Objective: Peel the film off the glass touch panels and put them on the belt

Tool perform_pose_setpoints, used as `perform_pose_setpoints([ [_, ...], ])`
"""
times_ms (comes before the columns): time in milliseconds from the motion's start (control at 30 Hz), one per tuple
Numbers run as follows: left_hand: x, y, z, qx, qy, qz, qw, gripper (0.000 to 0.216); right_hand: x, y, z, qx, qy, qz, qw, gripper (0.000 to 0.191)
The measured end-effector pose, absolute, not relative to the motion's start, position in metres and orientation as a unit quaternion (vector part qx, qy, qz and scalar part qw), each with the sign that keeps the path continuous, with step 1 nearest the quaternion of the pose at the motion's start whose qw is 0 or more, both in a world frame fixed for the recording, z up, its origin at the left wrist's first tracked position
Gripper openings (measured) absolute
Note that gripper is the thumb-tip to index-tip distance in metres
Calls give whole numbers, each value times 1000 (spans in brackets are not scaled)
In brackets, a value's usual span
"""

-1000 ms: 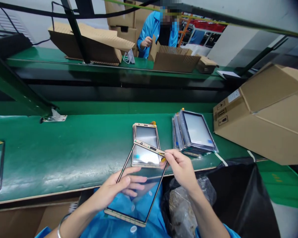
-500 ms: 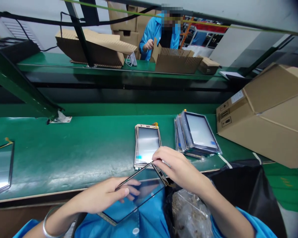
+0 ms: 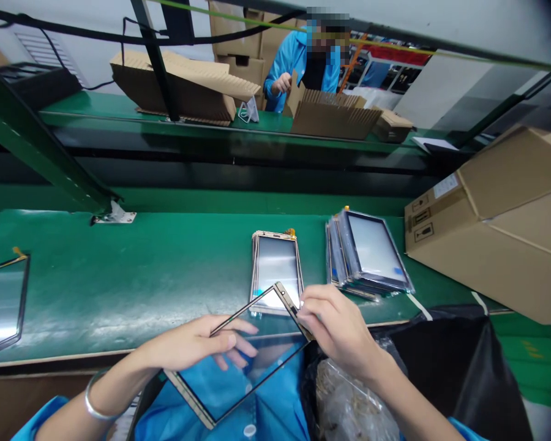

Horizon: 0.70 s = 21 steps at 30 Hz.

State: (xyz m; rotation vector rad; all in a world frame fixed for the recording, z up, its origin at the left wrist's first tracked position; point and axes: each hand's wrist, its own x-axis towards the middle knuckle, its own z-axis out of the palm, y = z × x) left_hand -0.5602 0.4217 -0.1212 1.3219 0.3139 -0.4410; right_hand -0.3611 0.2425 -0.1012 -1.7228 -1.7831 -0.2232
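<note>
A clear glass touch panel (image 3: 269,358) with a thin dark border is tilted in front of my body, above the table's front edge. My left hand (image 3: 206,346) grips its left long side, the thumb on one face and the fingers seen through the glass. At the panel's upper right short edge, my right hand (image 3: 328,318) has its fingertips pinched together; whatever sits between them is too small to make out. Just beyond the panel lies a small stack of framed screens (image 3: 278,263) on the green table (image 3: 188,269).
More screens in clear plastic (image 3: 374,248) are stacked to the right, beside a large cardboard box (image 3: 500,226). Another panel (image 3: 2,306) lies far left. A black bag (image 3: 450,361) hangs at the front right. Across the bench, a person in blue (image 3: 287,61) handles an open carton (image 3: 333,113).
My right hand has moved from the panel's top corner along its short edge, rightward and slightly down. That corner is now uncovered. My left hand keeps its hold.
</note>
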Motion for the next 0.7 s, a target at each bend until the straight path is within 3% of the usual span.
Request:
perform_pose_setpoints([
  [133, -558, 419, -115, 631, 125, -228, 731, 46, -357, 246, -97, -672, -637, 33, 375, 7],
  [300, -561, 415, -106, 694, 113, -233, 671, 41, -356, 253, -87, -669, -663, 102, 320, 12],
  [400, -564, 416, -107, 706, 110, -231, 660, 39, -358, 252, -88, -659, -693, 68, 283, 17],
  [567, -563, 419, -109, 670, 114, -227, 698, 42, -359, 249, -103, -629, -721, -93, 274, 19],
  [700, -560, 418, -108, 675, 112, -233, 692, 42, -356, 249, -104, -646, -690, -64, 321, 12],
])
